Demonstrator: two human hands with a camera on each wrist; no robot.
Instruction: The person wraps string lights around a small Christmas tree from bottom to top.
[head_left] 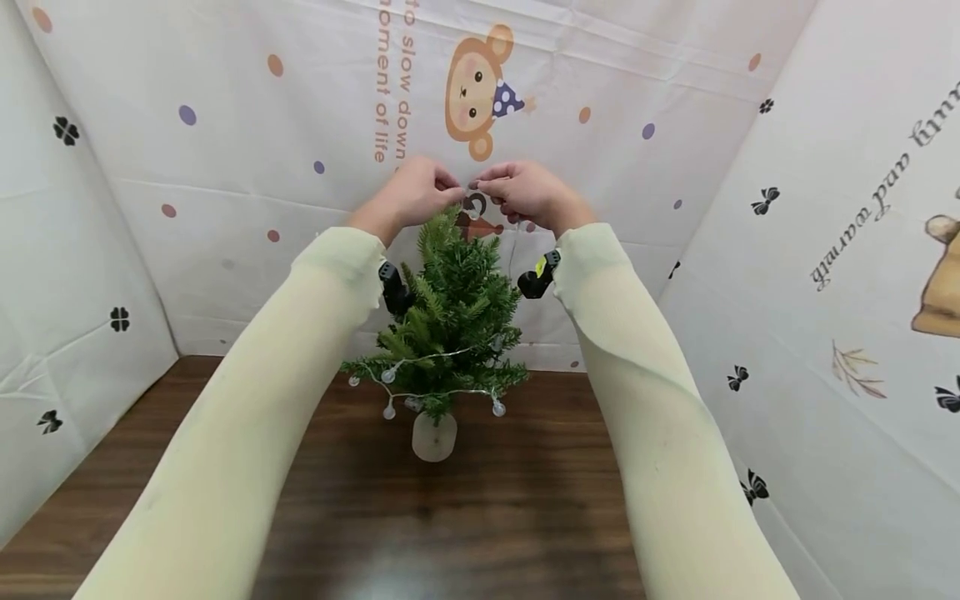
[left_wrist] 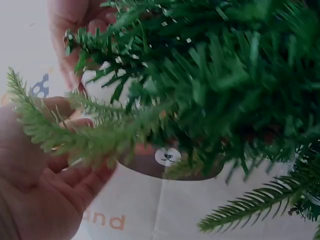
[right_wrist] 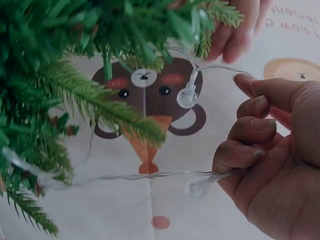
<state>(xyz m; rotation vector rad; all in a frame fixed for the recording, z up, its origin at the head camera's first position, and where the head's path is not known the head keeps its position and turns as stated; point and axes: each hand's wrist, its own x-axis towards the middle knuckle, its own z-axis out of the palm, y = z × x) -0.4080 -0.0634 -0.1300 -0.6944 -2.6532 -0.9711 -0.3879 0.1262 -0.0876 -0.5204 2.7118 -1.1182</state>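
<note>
right wrist | frame right: right hand (right_wrist: 280, 155) pinches globe string lights (right_wrist: 188, 97) | likely light, limp; bulbs seem fragile, grasp by wire (right_wrist: 150, 176) | left hand (left_wrist: 42, 185): grip unclear

Small green artificial tree of needle-covered branches (head_left: 468, 287), upright on a pale, rounded base (head_left: 434, 439) on a dark brown wooden surface (head_left: 540, 442). A clear-wired light string with transparent round bulbs (head_left: 388, 376) crosses the lower front branches in two strands; another stretch reaches the treetop.
</note>
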